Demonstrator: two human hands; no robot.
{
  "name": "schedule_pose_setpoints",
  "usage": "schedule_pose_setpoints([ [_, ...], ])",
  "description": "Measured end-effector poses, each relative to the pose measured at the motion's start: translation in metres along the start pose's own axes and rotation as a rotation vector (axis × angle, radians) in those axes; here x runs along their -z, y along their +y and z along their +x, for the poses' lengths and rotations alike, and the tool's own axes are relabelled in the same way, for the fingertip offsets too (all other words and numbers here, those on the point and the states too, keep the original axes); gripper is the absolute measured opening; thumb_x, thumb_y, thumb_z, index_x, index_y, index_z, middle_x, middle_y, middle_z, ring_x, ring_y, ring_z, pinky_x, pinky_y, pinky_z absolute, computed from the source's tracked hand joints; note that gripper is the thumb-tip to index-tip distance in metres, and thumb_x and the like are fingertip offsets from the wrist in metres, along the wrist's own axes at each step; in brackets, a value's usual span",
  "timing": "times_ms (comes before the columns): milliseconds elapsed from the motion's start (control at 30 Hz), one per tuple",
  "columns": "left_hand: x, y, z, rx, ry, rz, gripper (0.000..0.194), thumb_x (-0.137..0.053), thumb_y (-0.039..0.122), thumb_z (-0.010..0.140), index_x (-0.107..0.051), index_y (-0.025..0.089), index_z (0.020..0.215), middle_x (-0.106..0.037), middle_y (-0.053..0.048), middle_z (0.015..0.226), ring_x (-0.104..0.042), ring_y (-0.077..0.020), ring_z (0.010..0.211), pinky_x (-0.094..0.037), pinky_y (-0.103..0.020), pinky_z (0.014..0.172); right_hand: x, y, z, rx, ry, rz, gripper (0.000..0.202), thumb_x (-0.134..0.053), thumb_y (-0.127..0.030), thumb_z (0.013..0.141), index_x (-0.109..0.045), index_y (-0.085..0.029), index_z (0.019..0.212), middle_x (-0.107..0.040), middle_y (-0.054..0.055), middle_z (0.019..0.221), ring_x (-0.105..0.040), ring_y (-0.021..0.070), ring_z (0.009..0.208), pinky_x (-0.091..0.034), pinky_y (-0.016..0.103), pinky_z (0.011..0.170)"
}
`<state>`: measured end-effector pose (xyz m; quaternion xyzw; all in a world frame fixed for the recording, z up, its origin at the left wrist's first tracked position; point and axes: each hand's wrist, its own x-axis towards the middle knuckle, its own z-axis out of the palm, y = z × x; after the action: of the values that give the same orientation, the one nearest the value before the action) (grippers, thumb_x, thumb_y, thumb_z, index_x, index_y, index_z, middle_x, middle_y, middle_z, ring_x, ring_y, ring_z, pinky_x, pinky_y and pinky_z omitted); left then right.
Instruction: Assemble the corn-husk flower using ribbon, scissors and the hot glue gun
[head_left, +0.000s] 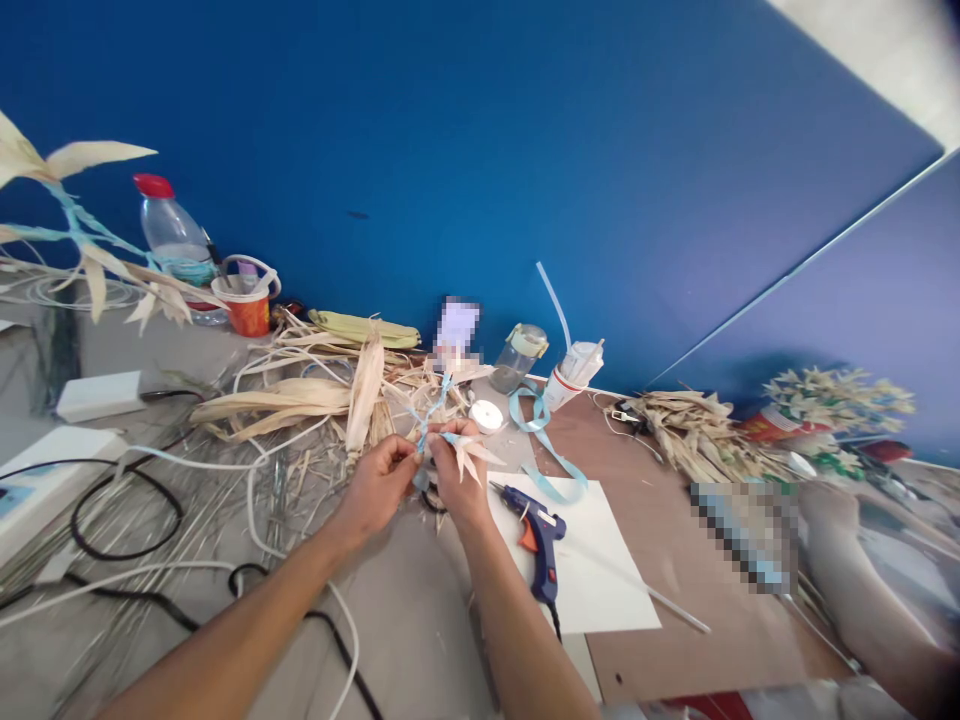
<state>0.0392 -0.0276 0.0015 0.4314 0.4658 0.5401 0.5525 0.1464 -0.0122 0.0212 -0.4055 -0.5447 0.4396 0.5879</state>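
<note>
A thin blue-wrapped stem [436, 402] stands up between my two hands, near the middle of the view. My left hand [381, 483] pinches its lower part between thumb and fingertips. On its right, my right hand [456, 472] is closed on the same piece, close to a pale corn-husk flower [471, 450] whose pointed petals spread over the fingers. A roll of white tape [486, 416] lies just behind my right hand. The blue glue gun [541, 540] rests on white paper [600, 560] to the right of my right forearm.
Dried husks [277, 400], a red cup [246, 308] and a bottle [169, 235] stand at the left, with cables [180, 570] nearer. Behind are a glass jar [517, 358], a white cup [566, 385] and blue ribbon [559, 480]. Another person's arm [855, 580] reaches in at right.
</note>
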Motion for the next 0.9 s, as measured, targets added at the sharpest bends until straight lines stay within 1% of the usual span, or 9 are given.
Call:
schedule_pose_setpoints([
  [133, 0.000, -0.001, 0.000, 0.003, -0.012, -0.016, 0.024, -0.063, 0.037, 0.073, -0.051, 0.017, 0.067, -0.044, 0.008, 0.051, -0.038, -0.0054, 0.041, -0.030, -0.019, 0.040, 0.000, 0.003, 0.000, 0.022, -0.008, -0.015, 0.011, -0.053, -0.023, 0.078, -0.042, -0.025, 0.078, -0.060, -0.002, 0.082, -0.061, 0.0156, 0.077, -0.048, 0.031, 0.072],
  [367, 0.001, -0.004, 0.001, 0.001, -0.024, -0.028, 0.023, -0.062, 0.036, 0.073, -0.051, 0.017, 0.068, -0.043, 0.008, 0.050, -0.037, -0.0054, 0.041, -0.029, -0.019, 0.040, -0.002, 0.000, 0.000, 0.045, 0.017, -0.089, 0.011, -0.052, -0.025, 0.078, -0.041, -0.024, 0.076, -0.058, -0.001, 0.078, -0.058, 0.0157, 0.073, -0.047, 0.030, 0.070],
  [700, 0.000, -0.004, 0.000, 0.012, -0.041, -0.041, 0.024, -0.062, 0.037, 0.074, -0.051, 0.016, 0.068, -0.043, 0.008, 0.048, -0.036, -0.0055, 0.040, -0.029, -0.019, 0.040, 0.001, 0.012, 0.002, 0.044, -0.001, -0.076, 0.012, -0.052, -0.025, 0.079, -0.040, -0.025, 0.080, -0.058, 0.000, 0.082, -0.059, 0.0155, 0.076, -0.047, 0.030, 0.074],
  [900, -0.001, -0.003, 0.001, 0.015, -0.037, -0.049, 0.024, -0.063, 0.036, 0.073, -0.051, 0.016, 0.067, -0.042, 0.008, 0.048, -0.035, -0.0047, 0.040, -0.027, -0.019, 0.039, 0.001, 0.009, 0.002, 0.054, 0.013, -0.115, 0.011, -0.052, -0.026, 0.079, -0.041, -0.024, 0.079, -0.057, 0.000, 0.081, -0.057, 0.0159, 0.074, -0.046, 0.030, 0.073],
])
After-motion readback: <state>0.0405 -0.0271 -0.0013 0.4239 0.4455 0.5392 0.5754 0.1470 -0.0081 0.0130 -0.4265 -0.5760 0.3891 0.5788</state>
